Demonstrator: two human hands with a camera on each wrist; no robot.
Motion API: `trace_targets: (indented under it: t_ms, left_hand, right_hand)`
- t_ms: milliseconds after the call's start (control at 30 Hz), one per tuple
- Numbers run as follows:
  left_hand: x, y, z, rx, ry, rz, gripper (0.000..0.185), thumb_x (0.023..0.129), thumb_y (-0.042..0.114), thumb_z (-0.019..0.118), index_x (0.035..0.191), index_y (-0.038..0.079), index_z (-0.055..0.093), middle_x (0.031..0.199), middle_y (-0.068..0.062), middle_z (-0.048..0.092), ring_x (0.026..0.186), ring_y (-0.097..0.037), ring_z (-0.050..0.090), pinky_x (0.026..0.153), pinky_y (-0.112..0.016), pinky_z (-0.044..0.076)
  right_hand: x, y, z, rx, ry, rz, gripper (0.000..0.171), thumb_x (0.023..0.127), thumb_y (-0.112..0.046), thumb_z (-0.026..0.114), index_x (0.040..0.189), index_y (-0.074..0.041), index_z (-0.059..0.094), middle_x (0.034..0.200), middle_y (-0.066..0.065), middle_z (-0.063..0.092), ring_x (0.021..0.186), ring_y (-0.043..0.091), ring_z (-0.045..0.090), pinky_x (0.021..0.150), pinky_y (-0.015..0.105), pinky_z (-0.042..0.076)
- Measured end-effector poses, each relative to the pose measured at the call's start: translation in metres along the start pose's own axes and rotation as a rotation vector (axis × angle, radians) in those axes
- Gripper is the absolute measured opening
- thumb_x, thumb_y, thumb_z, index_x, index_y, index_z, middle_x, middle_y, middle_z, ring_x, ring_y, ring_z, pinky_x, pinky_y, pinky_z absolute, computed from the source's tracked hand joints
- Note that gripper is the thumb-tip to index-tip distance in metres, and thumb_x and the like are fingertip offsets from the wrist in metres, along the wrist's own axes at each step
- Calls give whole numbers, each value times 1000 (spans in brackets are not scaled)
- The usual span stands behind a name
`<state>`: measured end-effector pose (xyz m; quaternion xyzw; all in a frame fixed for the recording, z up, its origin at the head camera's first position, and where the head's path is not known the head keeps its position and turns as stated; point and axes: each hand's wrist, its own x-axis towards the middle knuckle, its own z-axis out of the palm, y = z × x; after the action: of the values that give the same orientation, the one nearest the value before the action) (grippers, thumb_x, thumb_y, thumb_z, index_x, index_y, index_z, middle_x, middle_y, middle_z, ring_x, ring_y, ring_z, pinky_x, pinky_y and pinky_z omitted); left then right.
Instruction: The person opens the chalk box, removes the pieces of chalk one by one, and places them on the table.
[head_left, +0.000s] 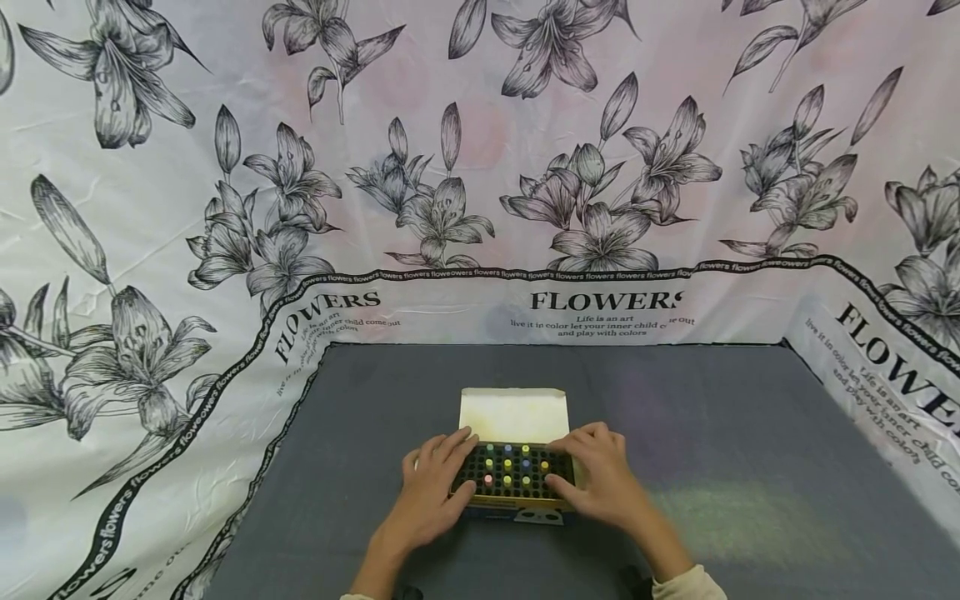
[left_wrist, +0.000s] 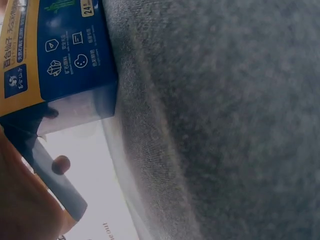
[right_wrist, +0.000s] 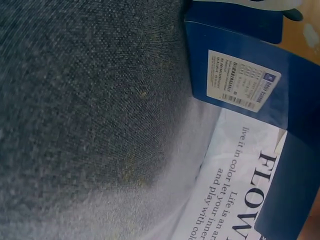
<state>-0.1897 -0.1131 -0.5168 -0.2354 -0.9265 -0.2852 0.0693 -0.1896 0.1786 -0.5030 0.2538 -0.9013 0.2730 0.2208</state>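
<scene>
A blue-and-orange cardboard box [head_left: 517, 515] stands open on the table, its pale lid [head_left: 513, 414] raised at the back. Inside is a black tray [head_left: 480, 490] full of round holes, where several short coloured sticks [head_left: 507, 465] stand upright. My left hand [head_left: 429, 492] holds the box's left end, fingers at the far corner and thumb at the near one. At the right end my right hand [head_left: 600, 475] grips with bent fingers, its thumb over the tray's edge. Side flaps stick out in both wrist views: the left flap [left_wrist: 60, 175] with a fingertip against it, the right flap [right_wrist: 287, 185].
A grey cloth [head_left: 360, 400] covers the table under and around the box. White fabric printed with lilies [head_left: 600, 208] hangs behind and along both sides. A white printed label [right_wrist: 242, 80] is on the box's right end.
</scene>
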Motion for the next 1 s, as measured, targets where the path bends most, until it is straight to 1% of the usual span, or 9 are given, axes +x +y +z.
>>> trace_targets:
  t_ms: [133, 267, 433, 533, 767, 1000]
  left_hand:
    - [0, 2, 2, 7, 5, -12, 55, 100, 29, 54, 154, 24, 47, 164, 2, 38, 147, -35, 35, 109, -71, 22]
    - [-1, 3, 4, 12, 6, -28, 57, 98, 30, 54, 154, 26, 46, 164, 3, 38, 147, -35, 35, 110, -73, 20]
    - [-2, 3, 6, 3, 10, -37, 57, 99, 29, 54, 155, 26, 46, 164, 3, 38, 147, -38, 36, 109, -74, 18]
    - [-2, 3, 6, 7, 12, -42, 57, 99, 29, 54, 155, 26, 45, 164, 3, 38, 147, -38, 36, 109, -74, 18]
    - [-3, 4, 9, 13, 3, -57, 58, 99, 29, 53, 156, 28, 43, 164, 5, 37, 147, -36, 35, 109, -75, 18]
    - [-4, 5, 9, 23, 17, -58, 58, 98, 27, 54, 155, 28, 44, 163, 4, 39, 145, -33, 37, 108, -73, 20]
  right_hand:
    - [2, -1, 2, -38, -16, -3, 29, 79, -22, 86, 106, -18, 77, 95, -6, 70, 98, 15, 49, 89, 51, 32]
    - [2, -2, 4, -41, -35, 2, 25, 79, -16, 85, 103, -19, 77, 94, -7, 68, 98, 16, 49, 89, 54, 32]
    - [2, -3, 9, -66, -5, -13, 23, 78, -14, 85, 98, -21, 77, 94, -8, 66, 98, 17, 49, 87, 52, 30]
    - [1, -3, 12, -74, 18, -21, 22, 77, -12, 86, 95, -21, 77, 92, -8, 65, 99, 18, 49, 87, 52, 30]
    - [1, -3, 16, -47, 57, -33, 25, 74, -7, 88, 91, -21, 76, 92, -8, 65, 101, 21, 49, 89, 55, 29]
    - [-1, -5, 14, 25, 77, -9, 27, 77, -7, 85, 98, -20, 75, 94, -10, 70, 103, 19, 49, 91, 53, 26]
